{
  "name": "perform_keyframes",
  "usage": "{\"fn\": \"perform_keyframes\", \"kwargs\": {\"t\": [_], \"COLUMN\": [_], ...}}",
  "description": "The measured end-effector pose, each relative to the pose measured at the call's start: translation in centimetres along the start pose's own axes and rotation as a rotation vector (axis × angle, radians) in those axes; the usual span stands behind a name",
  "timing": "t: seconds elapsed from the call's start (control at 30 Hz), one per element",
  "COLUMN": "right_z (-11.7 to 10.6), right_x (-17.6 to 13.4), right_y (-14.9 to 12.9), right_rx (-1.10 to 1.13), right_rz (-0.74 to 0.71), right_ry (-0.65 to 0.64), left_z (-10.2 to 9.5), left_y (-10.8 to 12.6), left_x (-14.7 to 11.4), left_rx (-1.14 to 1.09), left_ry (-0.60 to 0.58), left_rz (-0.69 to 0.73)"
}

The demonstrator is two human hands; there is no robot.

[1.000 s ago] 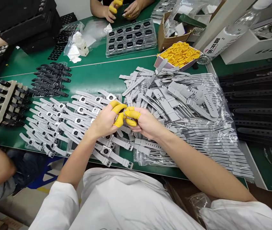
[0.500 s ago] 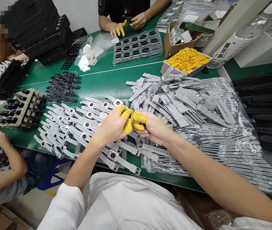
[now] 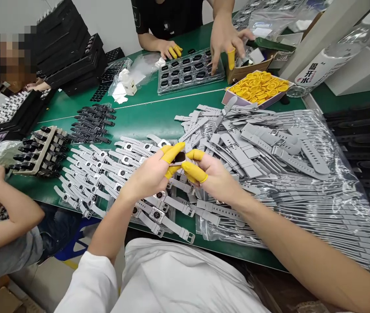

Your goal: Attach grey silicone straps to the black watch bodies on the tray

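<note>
Between my two hands is a watch case (image 3: 180,158) with a dark face, partly hidden by my fingers. My left hand (image 3: 150,174), with yellow finger cots, pinches its left side. My right hand (image 3: 213,176), also in yellow finger cots, grips the right side. Below and left of them, grey-strapped watches (image 3: 118,173) lie in rows, some with round sensors facing up. Just to the right spreads a pile of loose grey watch straps (image 3: 237,148), with more straps packed in clear plastic (image 3: 315,213).
A box of yellow finger cots (image 3: 260,89) stands behind the straps. Across the green table (image 3: 139,115), a co-worker's hand (image 3: 226,39) reaches over a clear tray of watch cases (image 3: 188,71). Black watches (image 3: 92,121) and a beige rack (image 3: 43,150) sit left; a bottle (image 3: 335,54) stands right.
My fingers have shifted apart and the dark watch face now shows between them. The co-worker's hand opposite has moved right, over the tray's end. The view has shifted slightly.
</note>
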State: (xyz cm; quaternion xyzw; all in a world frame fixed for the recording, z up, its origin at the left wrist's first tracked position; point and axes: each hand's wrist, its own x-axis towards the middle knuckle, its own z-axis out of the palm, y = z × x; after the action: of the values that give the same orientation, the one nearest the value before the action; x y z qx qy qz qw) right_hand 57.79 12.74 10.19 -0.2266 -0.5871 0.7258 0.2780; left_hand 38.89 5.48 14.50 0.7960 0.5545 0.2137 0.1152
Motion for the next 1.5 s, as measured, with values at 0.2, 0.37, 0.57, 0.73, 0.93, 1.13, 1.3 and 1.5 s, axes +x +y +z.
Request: {"fn": "perform_keyframes", "kwargs": {"t": [0.2, 0.37, 0.57, 0.73, 0.93, 1.13, 1.3, 1.5], "right_z": [-1.0, -0.2, -0.5, -1.0, -0.6, -0.7, -2.0, -1.9], "right_x": [0.0, 0.0, 0.6, 1.3, 2.0, 2.9, 4.4, 5.4], "right_y": [0.2, 1.4, 3.4, 4.8, 5.6, 5.3, 5.4, 5.4], "right_rx": [-0.75, -0.81, -0.954, -1.124, -1.269, -1.355, -1.428, -1.404], "right_rz": [-0.125, -0.14, -0.204, -0.219, -0.191, -0.08, -0.047, -0.089], "right_ry": [-0.081, -0.271, -0.066, 0.036, 0.188, 0.171, 0.132, 0.123], "left_z": [-6.1, -9.3, -10.7, -8.5, -7.6, -7.4, -6.6, -5.3], "left_y": [-1.8, -3.1, -3.5, -5.3, -6.5, -6.9, -7.2, -5.8], "left_x": [-1.9, -7.3, -14.6, -17.8, -18.6, -18.6, -19.1, -23.1], "left_rx": [0.338, 0.381, 0.08, -0.07, -0.129, -0.089, -0.077, 0.073], "left_ry": [-0.18, -0.289, -0.492, -0.623, -0.602, -0.534, -0.437, -0.066], "left_rz": [-0.15, -0.135, -0.374, -0.575, -0.668, -0.615, -0.586, -0.697]}}
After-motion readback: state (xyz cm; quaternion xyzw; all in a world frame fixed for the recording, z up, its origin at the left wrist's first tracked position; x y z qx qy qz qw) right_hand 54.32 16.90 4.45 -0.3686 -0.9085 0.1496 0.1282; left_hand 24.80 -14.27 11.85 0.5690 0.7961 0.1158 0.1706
